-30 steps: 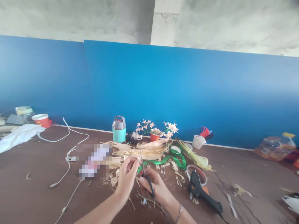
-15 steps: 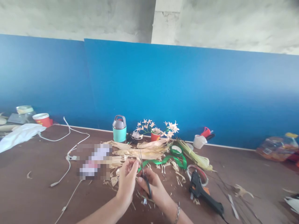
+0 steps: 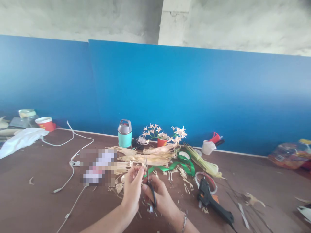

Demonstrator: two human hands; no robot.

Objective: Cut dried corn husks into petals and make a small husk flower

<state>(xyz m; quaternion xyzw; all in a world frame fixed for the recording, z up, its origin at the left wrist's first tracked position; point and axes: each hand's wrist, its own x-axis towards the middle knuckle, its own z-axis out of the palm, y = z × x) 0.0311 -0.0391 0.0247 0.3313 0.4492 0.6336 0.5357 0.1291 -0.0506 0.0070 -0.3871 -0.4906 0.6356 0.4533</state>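
Two hands: the left hand [image 3: 132, 189] and the right hand [image 3: 161, 195] come close together over the near middle of the brown table [image 3: 36, 210].
Left fingers: thumb and forefinger are pinched narrow on a small pale piece [image 3: 143, 167], which sits at the fingertips just beside the blades; it is so small, and so near in colour to what lies behind, that its shape cannot be made out.
Right fingers: curled round the black handles of the scissors [image 3: 153, 191], the blades pointing up and away, seemingly parted only a little.
Done: pale star-shaped flowers [image 3: 179, 132] on green stems rise from a red cup [image 3: 162, 141] at the back, looking complete; strewn scraps [image 3: 188, 187] suggest plenty of snipping is finished.
Remaining: the pinched piece seems partway through trimming, and the broad dried husks [image 3: 145, 159] beyond the hands look like largely uncut stock.
Right side: a black glue gun [image 3: 215, 204] lies beside a tape roll [image 3: 214, 185], with a bundle of pale-green stalks [image 3: 206, 165] farther back.
Back and left: a teal container [image 3: 124, 139] stands near the blue partition [image 3: 170, 84]; a white cable [image 3: 57, 191] trails well apart from the hands.
In the way: green ribbon [image 3: 167, 168] winds close behind the blades and could snag; loose scraps crowd the working spot.
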